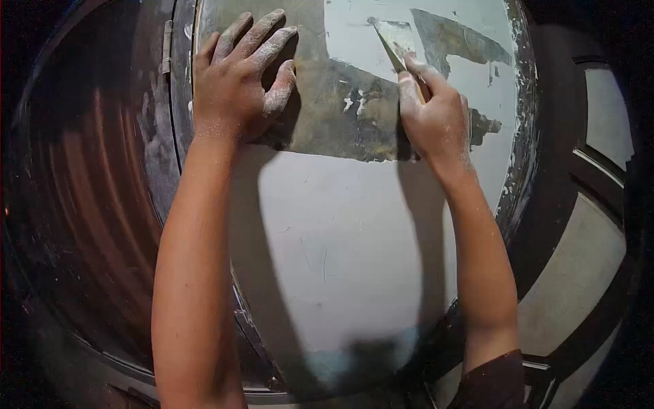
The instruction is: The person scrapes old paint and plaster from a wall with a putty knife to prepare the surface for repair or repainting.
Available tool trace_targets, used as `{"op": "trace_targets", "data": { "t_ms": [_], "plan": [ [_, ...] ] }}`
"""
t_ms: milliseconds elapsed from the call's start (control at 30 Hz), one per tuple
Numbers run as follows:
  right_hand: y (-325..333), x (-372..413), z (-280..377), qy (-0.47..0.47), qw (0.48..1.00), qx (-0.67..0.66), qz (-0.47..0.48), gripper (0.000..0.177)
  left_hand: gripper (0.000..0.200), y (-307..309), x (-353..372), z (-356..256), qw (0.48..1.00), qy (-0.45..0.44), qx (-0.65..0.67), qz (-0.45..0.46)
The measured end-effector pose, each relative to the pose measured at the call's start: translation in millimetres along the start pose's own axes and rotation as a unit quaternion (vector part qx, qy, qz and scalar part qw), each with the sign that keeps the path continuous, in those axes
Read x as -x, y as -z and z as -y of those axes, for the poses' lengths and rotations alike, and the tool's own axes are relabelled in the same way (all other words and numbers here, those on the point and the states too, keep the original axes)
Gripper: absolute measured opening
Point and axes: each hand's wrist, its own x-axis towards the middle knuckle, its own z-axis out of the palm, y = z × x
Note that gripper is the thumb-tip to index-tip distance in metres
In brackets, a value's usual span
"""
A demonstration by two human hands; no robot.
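Observation:
A flat door-like panel fills the middle of the view, pale paint or filler on much of it and bare grey-brown patches near the top. My left hand lies spread on the bare upper left area, its fingers dusted white. In my right hand is a scraper, its broad blade pointing up and left onto the pale coating at the top. Jagged coating edges border the bare patch between my hands. White dust covers my right fingertips too.
Along the panel's left edge runs a dark frame with a metal hinge. Brown folds like a curtain hang farther left. On the right stands dark framework with pale panes. Shadows of my arms fall across the panel.

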Motion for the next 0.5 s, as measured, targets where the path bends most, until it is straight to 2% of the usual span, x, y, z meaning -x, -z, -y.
{"op": "trace_targets", "data": {
  "t_ms": [133, 200, 333, 433, 467, 500],
  "plan": [
    [-3, 34, -15, 0.063, 0.998, -0.001, -0.003, 0.041, 0.046, -1, 1, -3, 1.0, 0.015, -0.014, 0.01],
    [-5, 13, -10, 0.033, 0.999, -0.026, -0.006, 0.039, 0.046, -2, 1, -4, 1.0, 0.011, -0.016, 0.002],
    [-1, -31, 1, 0.009, 0.997, 0.06, 0.046, 0.043, 0.045, -3, 0, 0, 1.0, 0.006, -0.004, -0.003],
    [11, 5, 11, -0.035, 0.994, 0.02, 0.098, 0.045, 0.044, -2, 3, -2, 1.0, 0.018, -0.009, -0.002],
    [2, 25, -5, 0.039, 0.997, 0.014, 0.06, 0.046, 0.044, 0, 3, -3, 1.0, 0.018, -0.009, -0.002],
    [4, 40, -3, 0.03, 0.997, 0.027, 0.066, 0.048, 0.045, 2, 1, -4, 1.0, 0.019, -0.008, 0.005]
  ]
}}
